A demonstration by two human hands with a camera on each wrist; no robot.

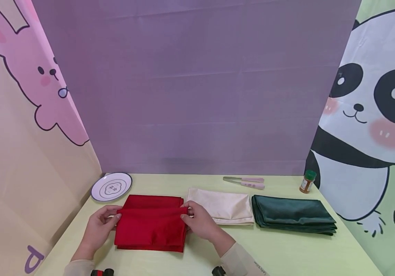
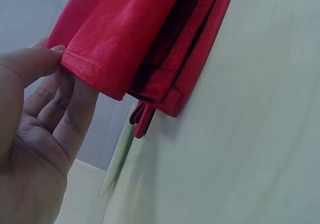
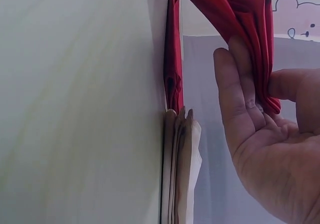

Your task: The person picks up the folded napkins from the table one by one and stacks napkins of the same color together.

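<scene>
So the red cloth [image 1: 150, 224] lies on the table [image 1: 287, 253], near the front, betw. both hands. It's already folded into a flat stack w/ a few layers, but it's not done yet, I think: the top layer is lifted up along a line across the middle, like one more fold is half made.

Left hand [image 1: 99, 226] pinches the cloth's left edge, thumb on top & fingers [image 2: 65, 104] under. Right hand [image 1: 199, 222] pinches the right edge the same way, thumb pressed vs. fingers [image 3: 245, 97], w/ red layers bunched in betw.

Just beside it on the right sits a cream cloth [image 1: 223, 207], folded neat. Next is a green cloth [image 1: 292, 214], folded too. Those 2 look finished, so red seems the last one left.

Farther back: a plate [image 1: 111, 186] at the left, tongs [image 1: 245, 182] in the middle, a small spice jar [image 1: 307, 181] at the right.
</scene>
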